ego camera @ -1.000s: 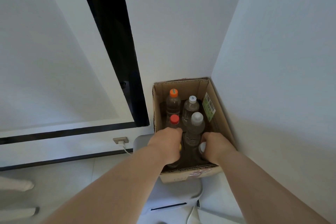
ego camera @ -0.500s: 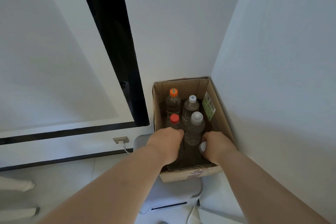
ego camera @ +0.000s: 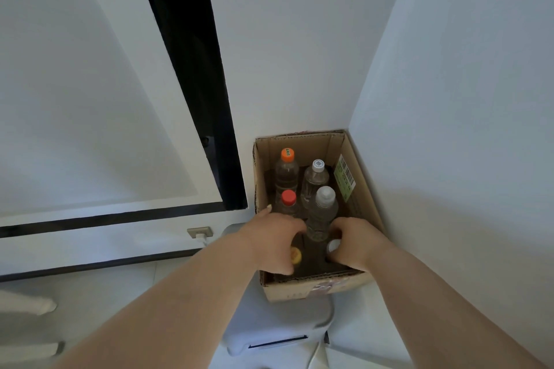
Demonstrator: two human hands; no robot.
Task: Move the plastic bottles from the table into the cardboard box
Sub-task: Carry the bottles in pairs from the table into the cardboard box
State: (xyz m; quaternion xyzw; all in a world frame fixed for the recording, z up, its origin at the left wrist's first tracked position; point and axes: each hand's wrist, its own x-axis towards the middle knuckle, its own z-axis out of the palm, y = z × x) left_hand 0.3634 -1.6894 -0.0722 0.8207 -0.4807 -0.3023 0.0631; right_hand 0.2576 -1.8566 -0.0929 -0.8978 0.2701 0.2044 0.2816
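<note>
Corner of a room, plain white walls (ego camera: 449, 99) meeting at a sharp seam, pale floor (ego camera: 90, 293) below, a broad black frame (ego camera: 192, 69) slanting across the left wall. Down low on that wall, a small socket (ego camera: 200, 231) with a white plug in it.

Nearest in, two bare forearms reaching forward and down. Beneath them a smooth white plastic appliance (ego camera: 269, 332), rounded at the corners, with a thin dark slot in its front. Sitting on top of it, tucked into the corner, the cardboard box (ego camera: 311, 287): brown, corrugated at the cut rim, open at the top, with scuffed tape on the near wall.

Both hands inside the box at its near end. Left hand (ego camera: 272, 243) curled downward, knuckles up, one fingertip poking out toward the left wall of the box, and the yellow-capped bottle (ego camera: 296, 255) showing just beside the palm. Touching it, by the look, though the grip itself is hidden, so closed on it or not cannot be told. Right hand (ego camera: 356, 243) wrapped narrow round the white-capped bottle (ego camera: 333, 246), thumb and fingers ringing the neck, round cap peeking out between them.

Between the two hands, upright, a clear ribbed bottle (ego camera: 319, 219) with a frosted cap. Just left of it, a red-capped bottle (ego camera: 288, 197). Farther back, side by side, an orange-capped bottle (ego camera: 287, 155) and a clear bottle with a printed white cap (ego camera: 318, 165). All see-through plastic, all upright. On the right inner wall, a green barcode label (ego camera: 344, 178).
</note>
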